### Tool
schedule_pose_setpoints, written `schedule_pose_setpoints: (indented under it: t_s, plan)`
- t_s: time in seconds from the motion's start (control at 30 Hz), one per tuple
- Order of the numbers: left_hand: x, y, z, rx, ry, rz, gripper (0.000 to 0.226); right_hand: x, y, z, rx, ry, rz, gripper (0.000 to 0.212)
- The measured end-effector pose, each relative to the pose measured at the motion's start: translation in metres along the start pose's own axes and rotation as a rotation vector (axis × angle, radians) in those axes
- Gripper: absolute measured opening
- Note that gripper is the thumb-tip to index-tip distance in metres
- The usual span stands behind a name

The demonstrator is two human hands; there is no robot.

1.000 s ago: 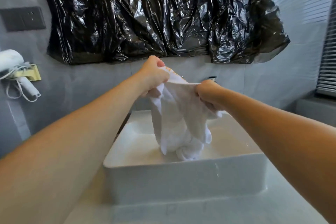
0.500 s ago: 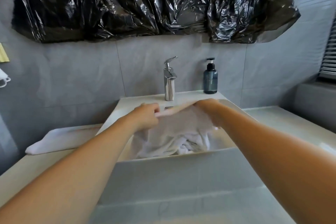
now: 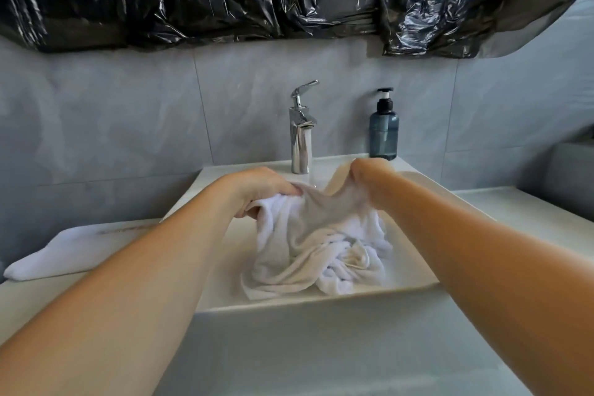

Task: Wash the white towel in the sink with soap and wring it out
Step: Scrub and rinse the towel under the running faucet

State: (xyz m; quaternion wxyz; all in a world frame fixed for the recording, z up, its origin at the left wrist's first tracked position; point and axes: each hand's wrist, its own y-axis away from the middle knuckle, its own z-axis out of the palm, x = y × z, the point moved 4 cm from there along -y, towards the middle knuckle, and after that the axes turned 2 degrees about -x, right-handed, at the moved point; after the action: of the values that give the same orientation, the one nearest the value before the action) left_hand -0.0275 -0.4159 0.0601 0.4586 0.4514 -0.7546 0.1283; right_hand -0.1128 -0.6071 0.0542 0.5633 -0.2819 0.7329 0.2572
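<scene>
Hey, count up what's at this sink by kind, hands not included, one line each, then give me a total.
White cloths: 2, the towel in the sink and a sock on the counter
Taps: 1
Soap bottles: 1
Sinks: 1
Total: 5

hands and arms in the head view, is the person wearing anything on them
Nothing visible. The left hand and right hand are bare, with no gloves, and no rings, watch or bracelet show. Both forearms are uncovered to the frame edge; no sleeve appears.
</scene>
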Motion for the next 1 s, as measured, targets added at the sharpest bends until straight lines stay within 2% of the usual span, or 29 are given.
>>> schedule_pose_setpoints:
  t_s: [0.07,0.1,0.17,0.23,0.33,0.43,0.5,0.57,0.6,0.67,0.73,0.77,0.8,0.87,0.93,1.0]
  plan:
    - [-0.002,-0.005,0.008,-0.038,-0.02,-0.056,0.009,0.008,-0.015,0.001,-0.033,0.178,-0.082,0.017]
    - [-0.005,-0.009,0.011,-0.068,-0.02,-0.072,0.009,0.011,-0.02,-0.001,-0.031,0.214,-0.096,0.013]
    - [-0.014,-0.013,0.009,-0.083,0.009,-0.09,0.007,0.016,-0.036,-0.013,0.055,0.296,-0.111,0.022]
    - [-0.02,-0.016,-0.003,-0.012,0.056,-0.072,0.008,0.012,-0.033,-0.025,0.175,0.376,-0.109,0.023]
    - [-0.019,-0.021,-0.019,0.164,0.132,0.038,0.016,0.007,-0.025,-0.032,0.222,0.512,-0.171,0.01]
    - [-0.014,-0.022,-0.017,0.209,0.297,0.088,0.014,0.01,-0.016,-0.016,0.065,0.736,-0.17,0.015]
    - [-0.007,-0.021,-0.006,0.149,0.331,0.119,0.01,0.011,-0.016,0.001,-0.119,0.842,-0.22,0.037]
    - [-0.001,-0.017,0.004,0.108,0.32,0.13,0.008,0.01,-0.006,0.021,-0.371,0.698,-0.283,0.058]
    - [0.002,-0.016,0.008,0.089,0.322,0.13,0.008,0.011,-0.002,0.029,-0.506,0.627,-0.299,0.057]
    - [0.006,-0.014,0.009,0.052,0.334,0.127,0.023,0.015,0.005,0.037,-0.65,0.69,-0.334,0.036]
    - [0.005,-0.014,0.005,0.03,0.356,0.12,0.043,0.017,0.003,0.036,-0.608,0.696,-0.356,0.025]
    - [0.004,-0.015,0.003,0.032,0.371,0.11,0.045,0.015,0.002,0.033,-0.556,0.641,-0.344,0.026]
    - [0.004,-0.013,0.0,0.031,0.399,0.108,0.038,0.013,0.0,0.03,-0.505,0.576,-0.343,0.03]
    - [0.003,-0.011,-0.005,0.034,0.466,0.104,0.017,0.007,-0.001,0.025,-0.432,0.446,-0.355,0.014]
    - [0.001,-0.015,-0.009,0.032,0.489,0.11,0.032,0.003,-0.002,0.017,-0.35,0.325,-0.315,0.016]
    - [-0.001,-0.016,-0.008,0.075,0.495,0.12,0.029,0.002,-0.005,0.007,-0.237,0.239,-0.244,0.013]
